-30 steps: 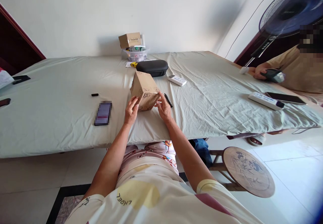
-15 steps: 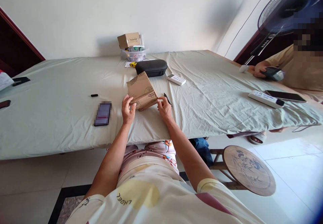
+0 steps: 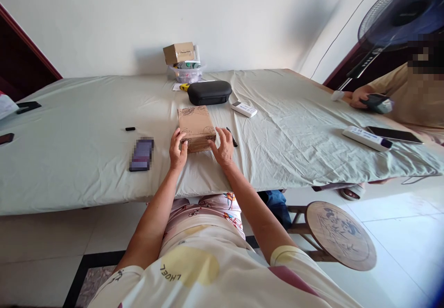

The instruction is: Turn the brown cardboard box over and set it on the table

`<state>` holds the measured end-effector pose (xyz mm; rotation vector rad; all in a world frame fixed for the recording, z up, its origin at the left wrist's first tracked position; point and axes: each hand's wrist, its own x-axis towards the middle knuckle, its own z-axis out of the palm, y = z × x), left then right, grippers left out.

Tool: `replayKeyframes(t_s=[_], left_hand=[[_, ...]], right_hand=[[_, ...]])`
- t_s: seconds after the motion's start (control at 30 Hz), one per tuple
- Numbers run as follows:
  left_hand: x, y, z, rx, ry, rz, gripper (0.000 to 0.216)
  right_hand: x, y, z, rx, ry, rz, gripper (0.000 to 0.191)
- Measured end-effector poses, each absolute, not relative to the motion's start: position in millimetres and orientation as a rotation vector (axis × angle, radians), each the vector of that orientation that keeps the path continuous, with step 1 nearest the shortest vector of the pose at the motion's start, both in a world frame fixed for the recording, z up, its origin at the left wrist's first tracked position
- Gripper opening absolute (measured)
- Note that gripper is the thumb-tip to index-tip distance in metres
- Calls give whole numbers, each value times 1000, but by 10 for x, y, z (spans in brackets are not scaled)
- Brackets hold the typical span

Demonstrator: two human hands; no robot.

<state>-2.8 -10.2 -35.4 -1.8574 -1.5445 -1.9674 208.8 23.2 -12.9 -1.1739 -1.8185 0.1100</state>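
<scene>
A brown cardboard box (image 3: 194, 122) with black line drawings on its faces lies on the cloth in front of me, its front side turned to me. My left hand (image 3: 178, 150) grips its near left corner, thumb on the front and fingers along the side. At the near right corner, my right hand (image 3: 223, 146) holds the box with its thumb against the front and its fingers curved by the right side. A black pen (image 3: 234, 138) lies just beyond the right hand, partly hidden by it. Left of the box are a phone (image 3: 141, 154) and a small black cap (image 3: 130, 129).
Behind the box sit a black case (image 3: 210, 92), a white packet (image 3: 244, 109) and a plastic basket (image 3: 187, 74) with a smaller carton (image 3: 178, 53) on top. Another person's hand (image 3: 360, 97) holds a dark object at the right. A round stool (image 3: 342, 236) stands below.
The box was tilted with its near flap edge between both hands; now it is turned square and sits flatter. My right hand has shifted from a pinch to spread fingers around the corner.
</scene>
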Motion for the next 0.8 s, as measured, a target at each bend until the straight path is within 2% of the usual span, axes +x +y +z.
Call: replayKeyframes(t_s=[0.13,0.3,0.8], left_hand=[[12,-106,-376,-1920,-1540,-1956,40],[32,-103,-400,-1988,-1523,-1983,38],[-13,-109,-349,-1936,-1572,-1939,49]], right_hand=[[1897,60,-21,-1136,-2112,-78,48],[1707,-24,-7,-1060,-2319,-130,53],[2192,278,-109,-1294,-1927,-84,49]])
